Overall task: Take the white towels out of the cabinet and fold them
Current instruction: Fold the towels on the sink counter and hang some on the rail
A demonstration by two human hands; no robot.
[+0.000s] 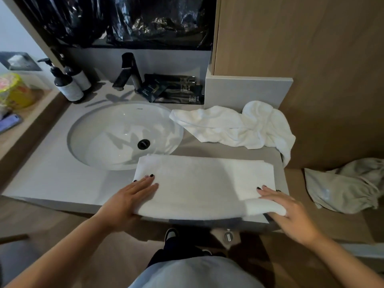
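Flat folded towel, crumpled towel behind

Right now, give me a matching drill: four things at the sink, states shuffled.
1. flat folded white towel
2. crumpled white towel
3. black faucet
4. beige cloth bag

a. behind the white basin
b. under both hands, left hand, right hand
c. bunched against the wood wall
d. on the lower ledge, right

Pairs: 1-b, 2-c, 3-a, 4-d
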